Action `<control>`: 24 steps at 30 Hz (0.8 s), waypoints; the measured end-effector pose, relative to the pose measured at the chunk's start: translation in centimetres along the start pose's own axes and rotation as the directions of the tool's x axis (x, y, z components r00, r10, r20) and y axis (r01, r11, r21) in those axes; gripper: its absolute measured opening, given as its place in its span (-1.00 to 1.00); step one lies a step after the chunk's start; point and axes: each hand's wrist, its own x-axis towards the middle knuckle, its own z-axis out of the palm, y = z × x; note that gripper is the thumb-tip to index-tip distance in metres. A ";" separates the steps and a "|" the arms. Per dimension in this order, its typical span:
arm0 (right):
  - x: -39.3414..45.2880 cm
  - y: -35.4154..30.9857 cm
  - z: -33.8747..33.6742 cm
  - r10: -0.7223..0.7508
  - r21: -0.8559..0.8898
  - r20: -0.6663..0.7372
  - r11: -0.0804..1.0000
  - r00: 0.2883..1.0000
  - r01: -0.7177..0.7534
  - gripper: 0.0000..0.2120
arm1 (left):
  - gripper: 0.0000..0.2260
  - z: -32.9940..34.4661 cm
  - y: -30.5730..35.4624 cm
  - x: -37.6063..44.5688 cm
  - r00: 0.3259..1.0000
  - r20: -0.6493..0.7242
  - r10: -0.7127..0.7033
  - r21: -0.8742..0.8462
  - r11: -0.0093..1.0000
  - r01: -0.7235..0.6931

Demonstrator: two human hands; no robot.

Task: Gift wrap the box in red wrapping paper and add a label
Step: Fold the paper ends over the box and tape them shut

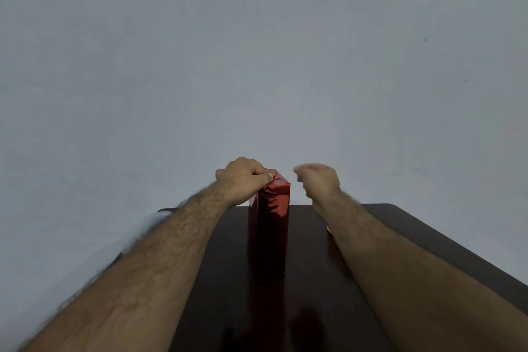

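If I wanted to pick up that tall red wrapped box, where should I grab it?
Probably around the middle of the red wrapped box, coming from its free right side, fingers across the narrow faces. It stands upright on the dark table, tall and slim, so a top grip could tip it. The left hand already presses the top folds; the right hand hovers clear.

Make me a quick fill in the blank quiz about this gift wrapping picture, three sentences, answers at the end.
1. The wrapped box stands upright on a dark ____.
2. The paper covering the box is ____ in colour.
3. The ____ hand presses on the top of the box, while the other hand is off to the side, not touching it.

Answers: table; red; left
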 end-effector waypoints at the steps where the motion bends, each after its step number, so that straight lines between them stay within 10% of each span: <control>1: -0.5 -0.7 0.0 -0.024 0.089 0.057 0.996 0.998 0.019 -0.83 | -0.81 0.0 0.1 0.0 1.000 -0.001 -0.001 0.009 1.000 0.001; 11: -1.9 -2.3 -0.7 0.167 -0.215 0.255 0.970 0.952 -0.112 -0.69 | -0.78 -0.2 0.6 -0.5 1.000 0.005 -0.002 0.043 0.999 0.002; 17: -2.0 -1.8 0.4 0.085 -0.184 0.254 0.982 0.964 -0.038 -0.52 | -0.78 -0.1 0.3 -0.4 1.000 0.007 -0.022 -0.023 0.999 0.022; 24: -2.3 0.9 0.8 0.244 0.011 0.489 0.958 0.837 -0.286 -0.42 | -0.77 0.1 -0.1 -0.2 1.000 0.006 -0.027 -0.049 0.998 0.027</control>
